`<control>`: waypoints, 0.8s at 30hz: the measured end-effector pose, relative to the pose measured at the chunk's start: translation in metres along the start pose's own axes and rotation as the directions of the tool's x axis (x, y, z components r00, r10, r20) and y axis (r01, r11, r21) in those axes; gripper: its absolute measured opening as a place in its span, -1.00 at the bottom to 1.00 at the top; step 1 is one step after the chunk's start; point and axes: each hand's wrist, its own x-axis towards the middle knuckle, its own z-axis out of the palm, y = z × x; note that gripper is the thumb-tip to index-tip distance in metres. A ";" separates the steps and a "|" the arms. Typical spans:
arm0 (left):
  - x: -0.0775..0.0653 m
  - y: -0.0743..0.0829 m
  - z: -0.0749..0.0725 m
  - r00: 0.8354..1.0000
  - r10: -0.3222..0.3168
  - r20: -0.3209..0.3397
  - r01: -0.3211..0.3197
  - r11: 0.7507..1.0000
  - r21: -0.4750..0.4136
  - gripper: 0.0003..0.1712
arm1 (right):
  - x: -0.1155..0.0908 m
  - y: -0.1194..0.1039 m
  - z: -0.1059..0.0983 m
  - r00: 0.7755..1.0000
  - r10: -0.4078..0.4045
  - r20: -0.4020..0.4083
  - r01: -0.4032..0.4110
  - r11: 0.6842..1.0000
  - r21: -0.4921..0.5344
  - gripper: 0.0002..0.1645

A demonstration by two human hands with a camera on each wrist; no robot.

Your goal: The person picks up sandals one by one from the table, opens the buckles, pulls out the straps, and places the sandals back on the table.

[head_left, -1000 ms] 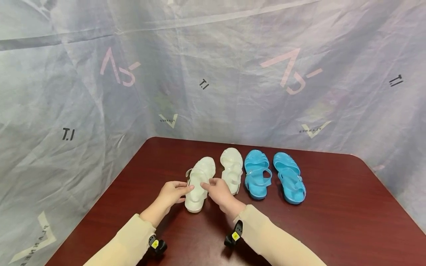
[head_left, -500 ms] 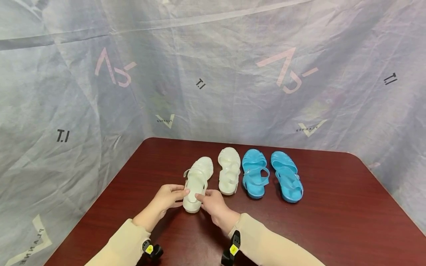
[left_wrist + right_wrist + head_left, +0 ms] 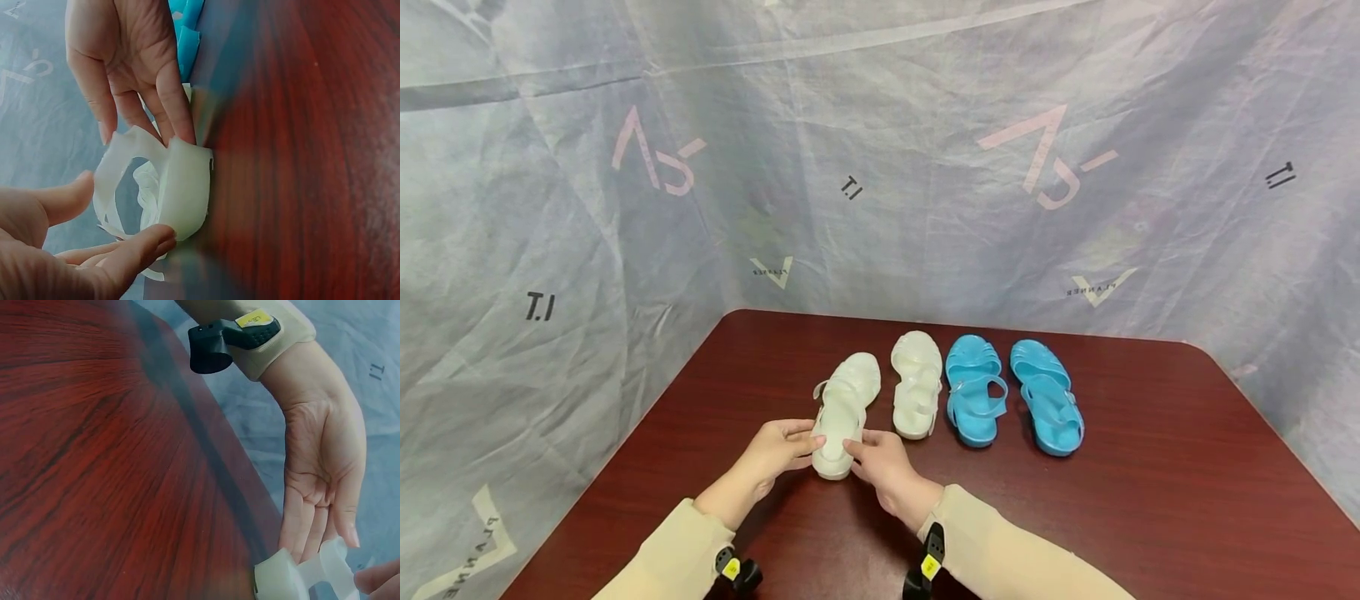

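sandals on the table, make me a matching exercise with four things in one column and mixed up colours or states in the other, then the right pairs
Things
1. leftmost sandal
2. second sandal from the left
3. rightmost sandal
4. tabletop

Colours and states
A. dark red
B. white, next to a blue sandal
C. white, touched by the left hand and the right hand
D. blue

Pairs: 1-C, 2-B, 3-D, 4-A
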 end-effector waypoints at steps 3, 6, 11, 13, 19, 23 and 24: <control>0.002 -0.003 -0.001 1.000 0.014 0.006 -0.014 1.000 0.006 -0.38 | 0.000 0.002 0.000 1.000 0.003 -0.008 -0.003 1.000 -0.004 -0.39; 0.002 -0.003 -0.002 0.999 0.043 0.033 -0.043 0.999 0.019 -0.30 | 0.001 0.002 0.000 1.000 0.000 -0.013 0.000 1.000 -0.004 -0.39; 0.004 -0.001 -0.001 0.999 0.033 0.037 -0.034 0.999 0.029 -0.34 | 0.005 0.003 -0.001 1.000 0.002 -0.008 -0.002 1.000 -0.006 -0.39; 0.006 0.000 -0.001 0.999 0.015 0.028 -0.015 0.999 0.032 -0.39 | 0.006 0.003 -0.001 1.000 0.003 -0.006 -0.003 1.000 -0.006 -0.40; 0.010 0.002 0.002 1.000 -0.017 0.012 0.016 0.999 0.035 -0.43 | 0.008 0.001 -0.002 1.000 0.010 0.001 -0.010 1.000 -0.016 -0.42; 0.012 0.002 0.002 1.000 -0.018 0.014 0.017 0.999 0.045 -0.41 | 0.009 -0.003 -0.002 1.000 0.016 -0.009 -0.016 0.999 -0.029 -0.42; 0.013 0.002 0.002 1.000 -0.015 0.014 0.014 0.999 0.050 -0.41 | 0.009 -0.003 -0.002 1.000 0.016 -0.012 -0.016 0.999 -0.030 -0.42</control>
